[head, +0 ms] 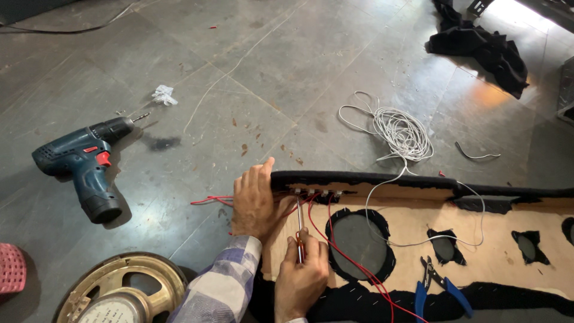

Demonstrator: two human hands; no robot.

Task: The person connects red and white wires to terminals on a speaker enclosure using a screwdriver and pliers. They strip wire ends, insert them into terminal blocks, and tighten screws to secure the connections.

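A wooden board (478,269) edged in black fabric, with round cut-outs, lies on the floor. My left hand (256,203) rests flat on its left end beside a small row of terminals (317,193) with red wires (353,263). My right hand (301,281) grips a screwdriver (299,230) with an orange handle, its shaft pointing up at the terminals. A checked sleeve covers my left forearm.
A blue cordless drill (86,167) lies on the floor at left. A coil of white cable (402,133) sits above the board, blue-handled pliers (435,286) lie on it. A loudspeaker (119,293) is at bottom left, black cloth (481,48) at top right, something pink (11,268) at the left edge.
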